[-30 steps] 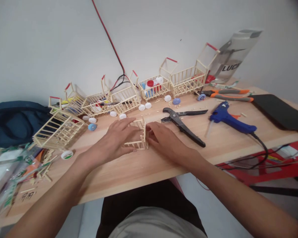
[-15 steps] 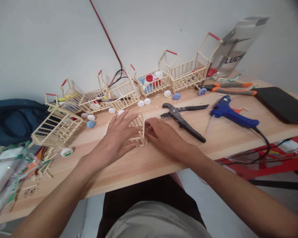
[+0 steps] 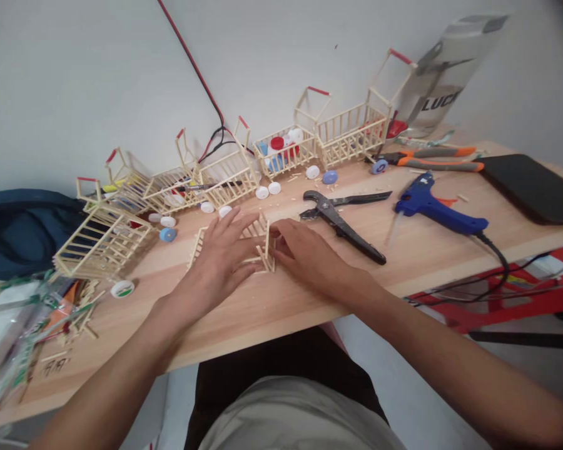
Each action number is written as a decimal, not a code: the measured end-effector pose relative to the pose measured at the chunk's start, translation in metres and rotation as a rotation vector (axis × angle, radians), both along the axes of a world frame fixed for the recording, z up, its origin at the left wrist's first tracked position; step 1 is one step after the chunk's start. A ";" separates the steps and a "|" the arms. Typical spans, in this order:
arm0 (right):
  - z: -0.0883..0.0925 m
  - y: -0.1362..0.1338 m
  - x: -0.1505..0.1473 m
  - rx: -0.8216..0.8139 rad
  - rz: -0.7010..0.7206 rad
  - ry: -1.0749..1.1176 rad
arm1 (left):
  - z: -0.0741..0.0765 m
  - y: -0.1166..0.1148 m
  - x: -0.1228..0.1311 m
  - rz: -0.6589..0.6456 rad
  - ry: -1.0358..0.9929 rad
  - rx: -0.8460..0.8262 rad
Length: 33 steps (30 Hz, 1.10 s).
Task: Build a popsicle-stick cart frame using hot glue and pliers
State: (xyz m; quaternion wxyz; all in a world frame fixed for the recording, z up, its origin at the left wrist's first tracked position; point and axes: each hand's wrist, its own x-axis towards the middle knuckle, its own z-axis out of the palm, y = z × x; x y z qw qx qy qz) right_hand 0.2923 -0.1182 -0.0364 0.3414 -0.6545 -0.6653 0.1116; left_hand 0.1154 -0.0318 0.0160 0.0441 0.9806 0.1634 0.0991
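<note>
A small basket built of thin wooden sticks sits on the table in front of me, partly covered by both hands. My left hand lies over it from the left, fingers stretched and apart, some reaching across its inside toward the right end. At that right end, the curled fingers of my right hand close on the upright sticks; their tips are partly hidden. Just right of this hand lies a black-handled cutter with its handles spread.
Several stick carts with red handles, such as one cart, line the wall. Bottle caps lie before them. On the right are a blue glue gun, orange-handled pliers and a black flat slab. Loose sticks lie left.
The view has shifted slightly. My hands stay at the stick basket in nearly the same pose, and a bit more of its left end shows.
</note>
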 end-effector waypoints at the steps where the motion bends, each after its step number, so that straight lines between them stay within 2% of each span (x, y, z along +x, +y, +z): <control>1: 0.000 0.000 0.000 -0.002 -0.001 -0.005 | 0.000 0.000 0.000 -0.001 -0.003 -0.003; 13: 0.003 -0.001 0.000 -0.047 -0.014 0.000 | -0.003 0.001 -0.001 -0.023 -0.039 -0.003; 33: -0.001 -0.001 0.000 -0.016 -0.021 0.007 | -0.003 0.000 0.000 -0.034 -0.068 -0.019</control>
